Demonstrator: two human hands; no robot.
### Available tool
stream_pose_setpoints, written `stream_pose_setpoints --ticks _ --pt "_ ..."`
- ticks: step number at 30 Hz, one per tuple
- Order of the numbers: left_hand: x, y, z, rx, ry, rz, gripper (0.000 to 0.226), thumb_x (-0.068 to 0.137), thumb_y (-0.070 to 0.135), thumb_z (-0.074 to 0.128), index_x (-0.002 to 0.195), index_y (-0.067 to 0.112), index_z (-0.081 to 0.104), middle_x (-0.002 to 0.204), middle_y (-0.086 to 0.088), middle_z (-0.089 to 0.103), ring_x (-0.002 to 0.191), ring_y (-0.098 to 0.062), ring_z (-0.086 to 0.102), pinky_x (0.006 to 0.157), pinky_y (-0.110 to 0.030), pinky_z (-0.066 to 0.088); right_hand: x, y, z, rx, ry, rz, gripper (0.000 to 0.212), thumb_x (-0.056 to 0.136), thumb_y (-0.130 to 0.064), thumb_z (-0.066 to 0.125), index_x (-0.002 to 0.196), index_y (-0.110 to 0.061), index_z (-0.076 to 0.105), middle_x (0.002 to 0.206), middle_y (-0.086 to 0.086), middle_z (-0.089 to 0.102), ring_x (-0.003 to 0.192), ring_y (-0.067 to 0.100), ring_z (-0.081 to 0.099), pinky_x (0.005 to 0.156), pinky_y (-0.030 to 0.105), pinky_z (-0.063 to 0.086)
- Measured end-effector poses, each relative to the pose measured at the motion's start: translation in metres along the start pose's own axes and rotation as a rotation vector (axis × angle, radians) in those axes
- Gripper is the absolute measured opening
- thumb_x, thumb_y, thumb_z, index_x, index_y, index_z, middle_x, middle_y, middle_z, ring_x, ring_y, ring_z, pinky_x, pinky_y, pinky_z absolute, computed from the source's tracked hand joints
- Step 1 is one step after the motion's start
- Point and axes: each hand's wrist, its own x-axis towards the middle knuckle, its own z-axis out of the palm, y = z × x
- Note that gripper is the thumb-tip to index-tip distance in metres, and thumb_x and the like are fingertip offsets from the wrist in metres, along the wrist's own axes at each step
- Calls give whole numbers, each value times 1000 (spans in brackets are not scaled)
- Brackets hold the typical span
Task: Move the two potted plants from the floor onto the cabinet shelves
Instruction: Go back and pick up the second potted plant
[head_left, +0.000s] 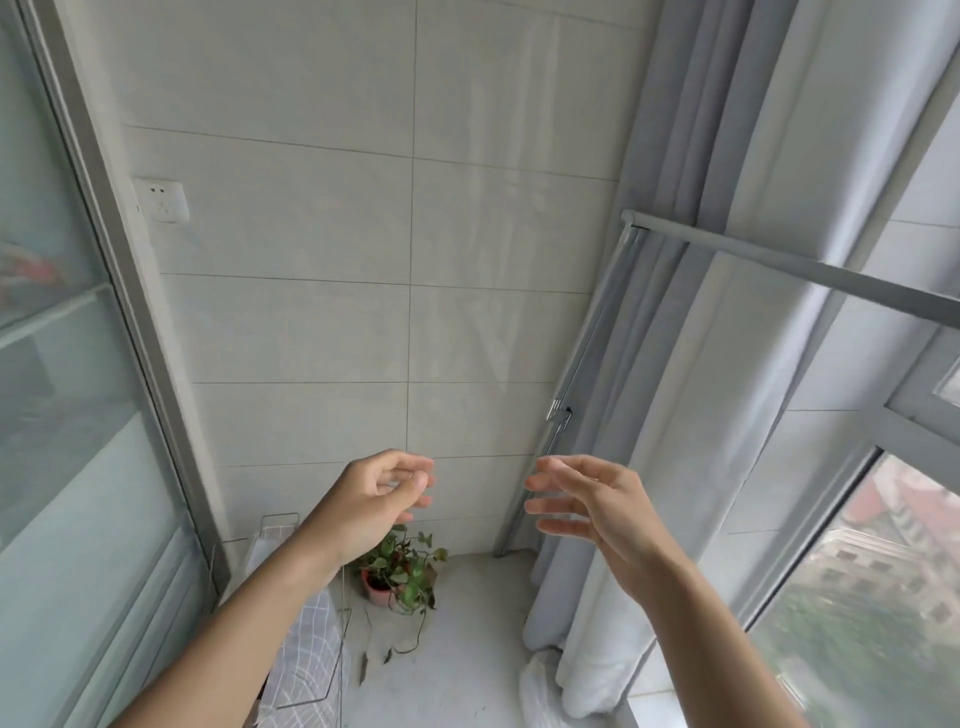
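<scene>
1. Your left hand (371, 501) is raised in front of you, palm turned inward, fingers loosely curled and holding nothing.
2. Your right hand (587, 506) is up at about the same height, well apart from the left, fingers spread and slightly bent, with nothing in it.
3. Both of your forearms are bare and reach in from the bottom edge of the view.
4. Only one potted plant (402, 569) is in view: it stands on the floor (467, 649) close to the tiled wall (363, 260), below and between your hands.
5. The plant has green leaves, some reddish, in a pink pot; a thin trailing stem runs down from it across the floor toward you.
6. A few small dark scraps, perhaps fallen leaves, lie on the floor in front of the pot.
7. Just left of the plant is a white wire rack (306, 639) with checked cloth in it; your left forearm covers part of it.
8. On your left stands a grey-framed panel of frosted glass (78, 389); a shelf edge shows dimly behind it.
9. A white wall socket (161, 200) sits on the tiles beside that frame.
10. On your right, pale grey curtains (701, 364) hang down to the floor, and a grey bar crosses in front of them.
11. Further right is a window (883, 597) with buildings and trees outside.
</scene>
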Motion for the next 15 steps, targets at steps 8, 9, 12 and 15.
stream_pose_setpoints --ticks 8,9,12,15 --pt "106 4 0 21 84 -5 17 100 21 56 112 23 67 110 3 74 95 -7 72 86 -29 59 126 -4 -11 46 -87 -20 18 98 -20 64 107 -9 75 100 9 80 89 31 77 78 43 63" --pt "118 5 1 29 93 -2 17 100 22 56 113 23 67 110 3 74 95 -6 72 86 -29 59 140 -4 -13 50 -101 -24 18 97 -20 64 107 -10 75 100 9 80 89 31 77 78 42 63" --pt "150 0 1 28 129 -24 17 100 24 56 113 25 67 110 3 74 95 -6 73 86 -29 59 183 0 -16 53 -148 -8 19 97 -21 65 108 -10 75 100 8 80 90 32 77 77 41 64" --pt "176 -15 2 25 163 -68 17 99 25 57 112 26 67 110 5 74 95 -7 73 85 -28 58 222 10 -14 55 -190 28 19 98 -21 64 109 -9 74 100 9 80 92 33 76 78 42 64"
